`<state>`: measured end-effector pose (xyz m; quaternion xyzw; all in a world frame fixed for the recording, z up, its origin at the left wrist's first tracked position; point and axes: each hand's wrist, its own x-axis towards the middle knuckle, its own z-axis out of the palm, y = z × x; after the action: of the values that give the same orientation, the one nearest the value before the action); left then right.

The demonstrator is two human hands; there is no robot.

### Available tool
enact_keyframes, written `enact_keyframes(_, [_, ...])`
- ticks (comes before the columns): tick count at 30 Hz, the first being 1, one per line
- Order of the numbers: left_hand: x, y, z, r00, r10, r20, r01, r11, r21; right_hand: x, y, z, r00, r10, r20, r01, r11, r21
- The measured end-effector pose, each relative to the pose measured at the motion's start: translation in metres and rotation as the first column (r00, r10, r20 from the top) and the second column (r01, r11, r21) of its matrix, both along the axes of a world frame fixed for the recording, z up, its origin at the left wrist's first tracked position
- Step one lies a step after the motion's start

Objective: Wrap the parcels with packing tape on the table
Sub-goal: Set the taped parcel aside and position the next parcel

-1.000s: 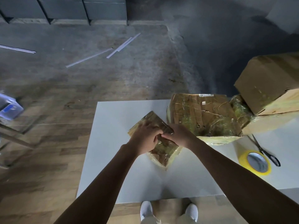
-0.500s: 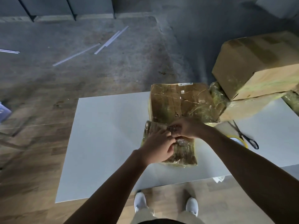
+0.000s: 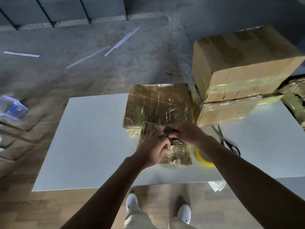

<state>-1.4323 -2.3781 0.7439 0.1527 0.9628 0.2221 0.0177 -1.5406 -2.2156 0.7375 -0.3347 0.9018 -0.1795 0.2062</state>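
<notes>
A small flat parcel, brown card under shiny tape, lies on the white table in front of me. My left hand lies on its left part with fingers curled at the tape. My right hand grips the parcel's top middle, fingers bent over a crumpled bit of tape. A yellow tape roll sits just right of the parcel, partly hidden by my right forearm. Behind the small parcel lies a larger taped parcel.
Scissors lie right of my right wrist. Two stacked cardboard boxes stand at the table's back right, with a wrapped bundle beyond them. A scrap of paper hangs at the table's near edge. My feet stand below.
The small parcel has been turned from a diagonal lie to square with the table and shifted toward the larger parcel. Both hands stayed on it; the view has moved closer.
</notes>
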Motion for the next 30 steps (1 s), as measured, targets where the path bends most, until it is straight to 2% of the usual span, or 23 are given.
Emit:
enact_keyframes(3, [0.007, 0.011, 0.0, 0.993, 0.102, -0.06, -0.112, 0.972, -0.208, 0.004, 0.002, -0.001, 0.998, -0.054, -0.039, 0.052, 0.998, -0.044])
enact_keyframes(5, [0.011, 0.018, 0.003, 0.98, 0.185, -0.07, -0.196, 0.955, -0.222, 0.006, 0.003, -0.003, 0.994, -0.056, -0.098, 0.05, 0.997, -0.066])
enact_keyframes(7, [0.009, 0.022, 0.005, 0.973, 0.231, -0.007, -0.228, 0.953, -0.202, 0.008, 0.004, -0.007, 0.982, -0.056, -0.183, 0.041, 0.995, -0.086])
enact_keyframes(10, [0.002, 0.025, 0.01, 0.974, 0.207, 0.097, -0.176, 0.949, -0.261, 0.007, 0.006, -0.009, 0.932, -0.032, -0.361, 0.052, 0.998, 0.046])
enact_keyframes(12, [-0.004, 0.027, 0.013, 0.968, 0.206, 0.144, -0.155, 0.94, -0.304, 0.005, 0.007, -0.008, 0.904, 0.004, -0.427, 0.05, 0.992, 0.115])
enact_keyframes(14, [-0.009, 0.033, 0.016, 0.961, 0.21, 0.179, -0.137, 0.926, -0.351, 0.005, 0.01, -0.009, 0.918, -0.077, -0.388, 0.083, 0.997, 0.0])
enact_keyframes(17, [-0.015, 0.049, 0.021, 0.975, 0.182, 0.129, -0.122, 0.918, -0.378, 0.007, 0.026, -0.013, 0.921, -0.339, -0.193, 0.29, 0.926, -0.242])
enact_keyframes(19, [-0.021, 0.065, 0.024, 0.985, 0.163, 0.047, -0.144, 0.95, -0.277, 0.007, 0.04, -0.016, 0.903, -0.408, -0.139, 0.378, 0.904, -0.2])
enact_keyframes(21, [-0.028, 0.083, 0.026, 0.986, 0.168, 0.005, -0.167, 0.981, -0.096, 0.009, 0.054, -0.018, 0.889, -0.444, -0.112, 0.425, 0.891, -0.161])
enact_keyframes(25, [-0.043, 0.118, 0.017, 0.987, 0.159, 0.024, -0.16, 0.981, 0.106, 0.01, 0.081, -0.026, 0.826, -0.554, -0.099, 0.519, 0.819, -0.245])
enact_keyframes(28, [-0.053, 0.135, 0.006, 0.982, 0.182, 0.056, -0.189, 0.97, 0.156, 0.009, 0.108, -0.038, 0.734, -0.669, -0.12, 0.664, 0.743, -0.086])
enact_keyframes(30, [-0.059, 0.142, 0.001, 0.981, 0.184, 0.068, -0.194, 0.965, 0.176, 0.014, 0.124, -0.051, 0.726, -0.676, -0.13, 0.687, 0.721, 0.086])
